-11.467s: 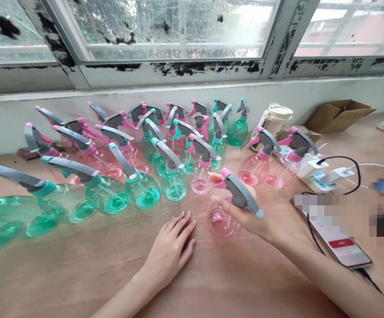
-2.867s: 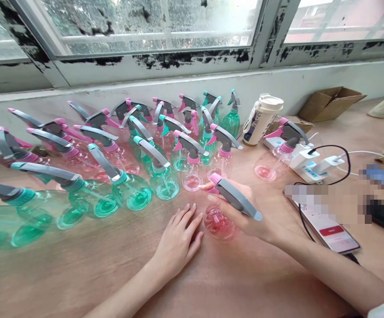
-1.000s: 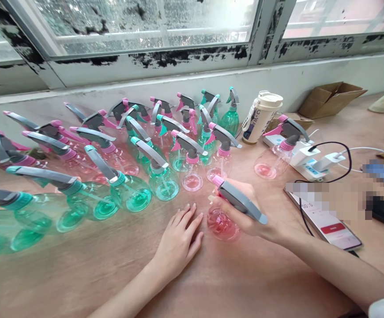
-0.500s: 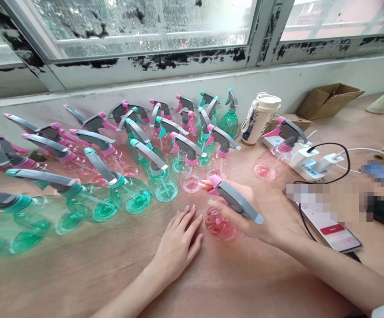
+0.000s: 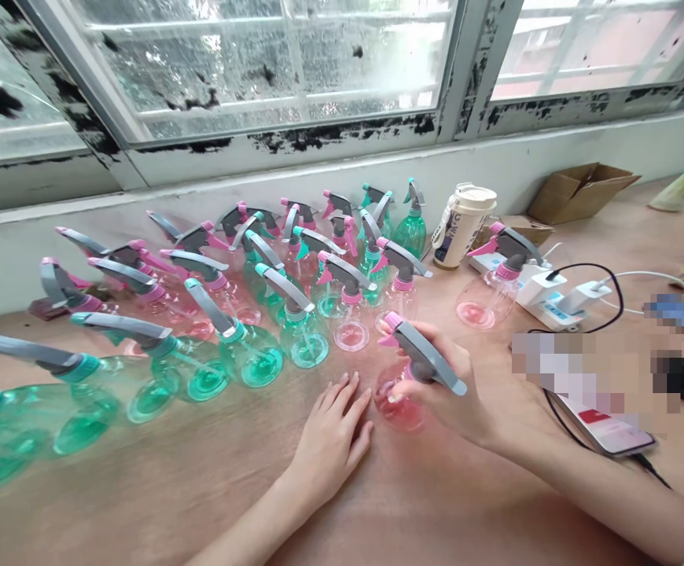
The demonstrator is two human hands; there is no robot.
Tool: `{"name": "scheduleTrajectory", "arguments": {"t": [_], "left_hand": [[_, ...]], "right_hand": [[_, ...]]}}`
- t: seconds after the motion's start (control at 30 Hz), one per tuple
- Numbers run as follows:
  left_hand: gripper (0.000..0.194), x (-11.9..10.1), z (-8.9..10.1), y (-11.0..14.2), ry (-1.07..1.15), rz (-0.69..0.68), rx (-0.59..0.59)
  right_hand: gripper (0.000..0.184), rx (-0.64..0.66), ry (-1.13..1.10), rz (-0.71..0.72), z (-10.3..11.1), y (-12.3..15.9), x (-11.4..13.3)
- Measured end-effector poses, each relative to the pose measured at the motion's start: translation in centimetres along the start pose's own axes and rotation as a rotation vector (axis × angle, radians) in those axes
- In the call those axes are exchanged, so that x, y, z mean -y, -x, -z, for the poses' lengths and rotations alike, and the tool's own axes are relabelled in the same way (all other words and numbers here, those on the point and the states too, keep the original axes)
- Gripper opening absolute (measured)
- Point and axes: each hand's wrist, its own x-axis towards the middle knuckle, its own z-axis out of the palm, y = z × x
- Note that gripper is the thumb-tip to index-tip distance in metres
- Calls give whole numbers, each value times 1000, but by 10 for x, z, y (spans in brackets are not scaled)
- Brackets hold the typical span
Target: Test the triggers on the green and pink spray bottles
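My right hand [image 5: 445,393] is wrapped round the neck of a pink spray bottle [image 5: 398,397], just below its grey and pink trigger head. The bottle stands on the wooden table [image 5: 342,519]; part of its collar is behind my fingers. Palm down, my left hand [image 5: 333,436] lies flat on the tabletop, its fingers stretched out just left of that bottle. Beyond my hands, several green spray bottles [image 5: 253,358] and pink spray bottles [image 5: 351,326] are crowded together. Another pink spray bottle [image 5: 489,295] stands apart on the right.
Beside a power strip with white plugs [image 5: 554,295] runs a black cable to a phone [image 5: 613,428] on the right. A lidded cup [image 5: 465,224] and a cardboard box [image 5: 581,192] stand at the back, near the window wall [image 5: 200,200].
My right hand's fingers have shifted from near the trigger to lower round the bottle's neck. My left hand stays flat. The whole view has moved slightly, with the scene lower in it.
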Motion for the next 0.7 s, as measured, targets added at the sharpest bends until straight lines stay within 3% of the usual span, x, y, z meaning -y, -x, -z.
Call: {"name": "scheduleTrajectory", "arguments": {"t": [0.17,0.3,0.5,0.7], "left_hand": [[34,0,-1,0,6,0,-14],[37,1,-4,1,10,-3,-39],[37,2,-5,1,-14,-18,-47],[36,4,-7,0,-26,-39,-77]], "right_hand": [[46,79,26,-140,-3,13,2],[37,121,56,-171,7,24,8],[19,101,309,-154,42,42,4],[31,25,611,-272,86,52,-12]]}}
